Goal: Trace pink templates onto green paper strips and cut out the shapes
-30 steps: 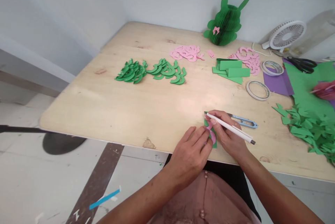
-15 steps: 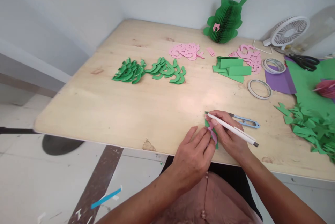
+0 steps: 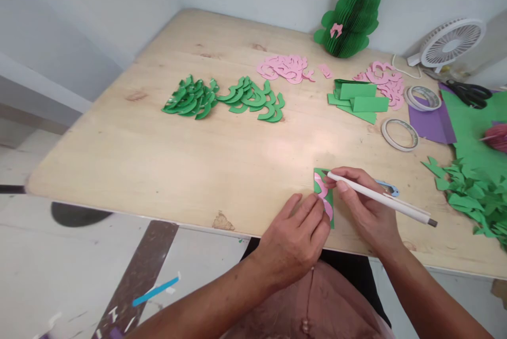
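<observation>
A folded green paper strip (image 3: pixel 331 207) lies upright on the table in front of me. A pink wavy paper cutout (image 3: pixel 327 208) rests on it. The fingers of my left hand (image 3: pixel 299 231) are stretched out and slightly spread, their tips pressing the cutout onto the strip. My right hand (image 3: pixel 366 209) is closed around a white pen (image 3: pixel 384 199) with a dark end; its tip meets the strip near the top. Blue thread snips (image 3: pixel 390 188) lie partly hidden behind the right hand.
Green curved cutouts (image 3: pixel 190 99), pink cutouts (image 3: pixel 287 68) and folded green strips (image 3: pixel 358 97) lie farther back. To the right are tape rolls (image 3: pixel 400 134), green scraps (image 3: pixel 471 191) and black scissors (image 3: pixel 469 93). A green paper rabbit (image 3: pixel 352 19) and a white fan (image 3: pixel 451 43) stand by the wall.
My right hand and the pen have shifted right along the top of the strip, uncovering more of the pink cutout. The left hand keeps its hold. The camera view has tilted slightly.
</observation>
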### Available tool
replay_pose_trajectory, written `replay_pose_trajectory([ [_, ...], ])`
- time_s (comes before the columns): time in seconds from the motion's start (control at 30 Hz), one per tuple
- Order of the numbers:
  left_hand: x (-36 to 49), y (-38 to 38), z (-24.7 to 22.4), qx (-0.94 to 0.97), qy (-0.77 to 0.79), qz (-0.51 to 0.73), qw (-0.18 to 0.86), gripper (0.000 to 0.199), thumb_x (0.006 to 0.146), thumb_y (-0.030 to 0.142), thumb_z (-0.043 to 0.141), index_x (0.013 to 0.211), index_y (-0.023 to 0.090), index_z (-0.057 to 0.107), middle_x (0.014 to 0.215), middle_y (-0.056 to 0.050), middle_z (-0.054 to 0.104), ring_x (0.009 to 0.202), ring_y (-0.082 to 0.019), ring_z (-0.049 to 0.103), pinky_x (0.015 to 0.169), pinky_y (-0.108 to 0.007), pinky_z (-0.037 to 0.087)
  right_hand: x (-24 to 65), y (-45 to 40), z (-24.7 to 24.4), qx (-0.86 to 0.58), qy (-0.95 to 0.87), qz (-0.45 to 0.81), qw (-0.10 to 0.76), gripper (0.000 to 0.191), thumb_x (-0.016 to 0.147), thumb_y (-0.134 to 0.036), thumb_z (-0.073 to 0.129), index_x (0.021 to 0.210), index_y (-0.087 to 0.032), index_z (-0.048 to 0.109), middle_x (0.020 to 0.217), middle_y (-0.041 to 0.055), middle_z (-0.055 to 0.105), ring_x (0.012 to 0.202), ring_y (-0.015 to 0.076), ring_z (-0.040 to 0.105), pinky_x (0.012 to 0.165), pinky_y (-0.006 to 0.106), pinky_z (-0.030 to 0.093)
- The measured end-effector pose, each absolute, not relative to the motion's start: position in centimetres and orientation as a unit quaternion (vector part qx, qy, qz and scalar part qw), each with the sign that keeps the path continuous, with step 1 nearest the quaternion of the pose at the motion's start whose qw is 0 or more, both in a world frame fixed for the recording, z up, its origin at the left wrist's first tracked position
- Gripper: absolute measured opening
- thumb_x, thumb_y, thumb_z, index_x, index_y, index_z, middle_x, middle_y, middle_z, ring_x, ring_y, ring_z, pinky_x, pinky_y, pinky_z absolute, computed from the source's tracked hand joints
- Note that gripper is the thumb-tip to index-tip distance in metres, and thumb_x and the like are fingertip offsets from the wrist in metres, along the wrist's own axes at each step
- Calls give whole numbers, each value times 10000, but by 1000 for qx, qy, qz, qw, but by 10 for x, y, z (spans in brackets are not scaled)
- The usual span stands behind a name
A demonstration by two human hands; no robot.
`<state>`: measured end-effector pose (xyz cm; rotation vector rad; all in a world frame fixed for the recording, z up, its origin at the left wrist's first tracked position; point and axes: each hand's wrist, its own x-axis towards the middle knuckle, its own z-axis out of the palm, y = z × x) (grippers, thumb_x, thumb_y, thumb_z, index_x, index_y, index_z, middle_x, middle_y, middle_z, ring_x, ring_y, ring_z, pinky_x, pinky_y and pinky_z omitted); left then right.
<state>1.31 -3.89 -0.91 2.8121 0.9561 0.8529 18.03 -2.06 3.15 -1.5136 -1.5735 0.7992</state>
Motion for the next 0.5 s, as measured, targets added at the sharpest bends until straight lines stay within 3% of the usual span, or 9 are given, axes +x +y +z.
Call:
replay_pose_trajectory([
  [0.23, 12, -37, -9, 913, 304, 270, 30, 236, 900, 128, 464, 1089, 72, 595, 1208, -172, 626, 1225, -266, 523, 1030, -448, 412, 179, -24, 31, -617, -650, 277, 346, 84, 875, -294, 575, 896, -220, 610, 810, 33, 670, 702, 170, 632, 587, 275, 509],
  [0.5, 12, -37, -8, 913, 303, 272, 29, 232, 903, 130, 463, 1079, 73, 604, 1188, -168, 637, 1223, -276, 523, 1038, -456, 403, 175, -14, 25, -617, -639, 304, 345, 61, 868, -272, 577, 875, -215, 557, 713, 3, 641, 593, 144, 605, 490, 246, 466],
])
